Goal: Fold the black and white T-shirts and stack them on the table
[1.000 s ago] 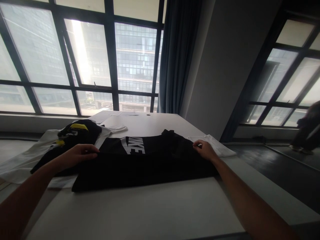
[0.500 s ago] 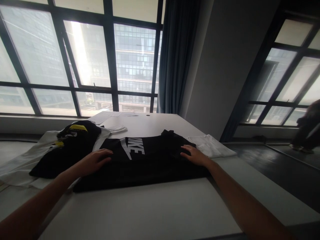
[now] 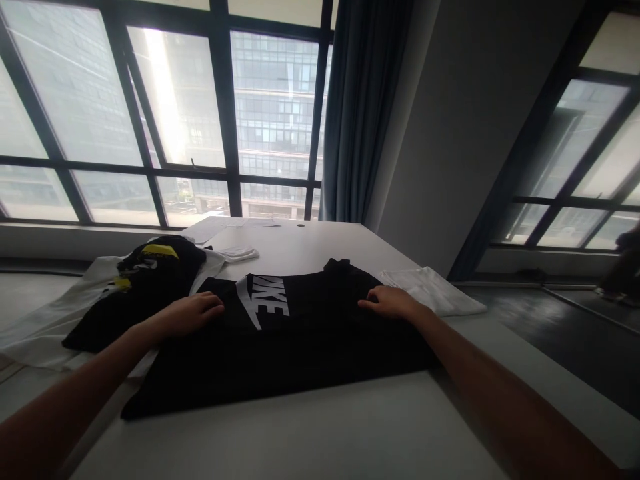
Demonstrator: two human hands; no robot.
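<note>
A black T-shirt [image 3: 300, 353] with a large white NIKE print lies spread across the table in front of me. At its left part, my left hand [image 3: 187, 315] is closed on the cloth, fingers drawn together. My right hand [image 3: 393, 302] pinches the fabric on the right side, thumb and fingers curled in. The undersides of both hands' fingers are partly hidden. A small dark bunch of cloth sticks up at the shirt's far edge.
The white table [image 3: 325, 240] runs toward the windows. At left lies a heap of clothes with a black garment with yellow print [image 3: 140, 287] on white cloth. A folded white garment [image 3: 433, 291] lies at right. A blue curtain [image 3: 355, 120] hangs behind; a person stands far right.
The shirt's near edge has come closer to me and its left corner has spread out leftward. My fingers, spread before, have closed on the cloth.
</note>
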